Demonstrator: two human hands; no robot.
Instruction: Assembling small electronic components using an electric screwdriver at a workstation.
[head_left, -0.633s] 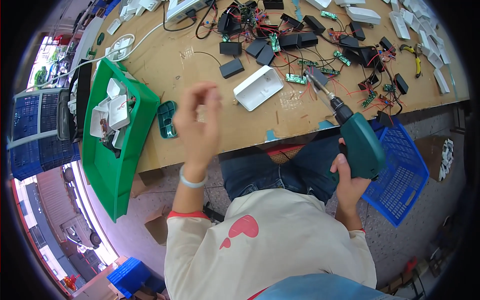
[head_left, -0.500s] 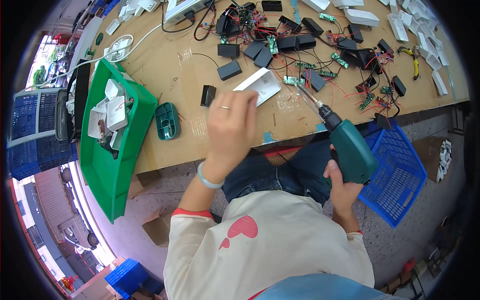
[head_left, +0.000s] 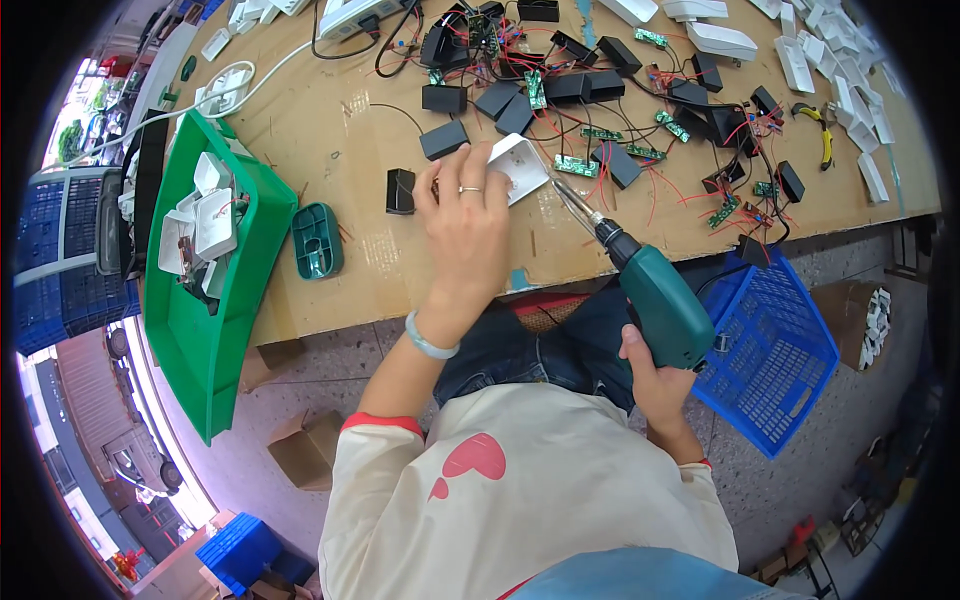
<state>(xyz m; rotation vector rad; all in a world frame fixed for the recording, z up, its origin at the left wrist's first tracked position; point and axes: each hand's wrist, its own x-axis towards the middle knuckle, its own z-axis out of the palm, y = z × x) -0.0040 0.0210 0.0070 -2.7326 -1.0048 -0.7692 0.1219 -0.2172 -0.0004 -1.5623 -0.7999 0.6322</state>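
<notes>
My left hand (head_left: 463,235), with a ring and a pale bracelet, is closed on the left end of a white plastic casing (head_left: 522,172); its thumb is hidden. The casing lies on the table with its hollow side up. My right hand (head_left: 658,385) grips a dark green power screwdriver (head_left: 664,305) by its handle. The long metal bit points up and left, its tip near the casing's right end. A small black box (head_left: 400,191) lies left of my left hand, and a green circuit board (head_left: 577,165) lies right of the casing.
Black boxes, boards and red wires crowd the far table. White casings (head_left: 858,115) and yellow-handled pliers (head_left: 825,135) lie at the right. To the left are a green bin (head_left: 243,310) and a small green compartment box (head_left: 318,241). A blue crate (head_left: 775,350) stands below the table's right edge.
My left hand has come down onto the white casing from just above it. My right hand has moved the screwdriver left, so its tip is nearer the casing.
</notes>
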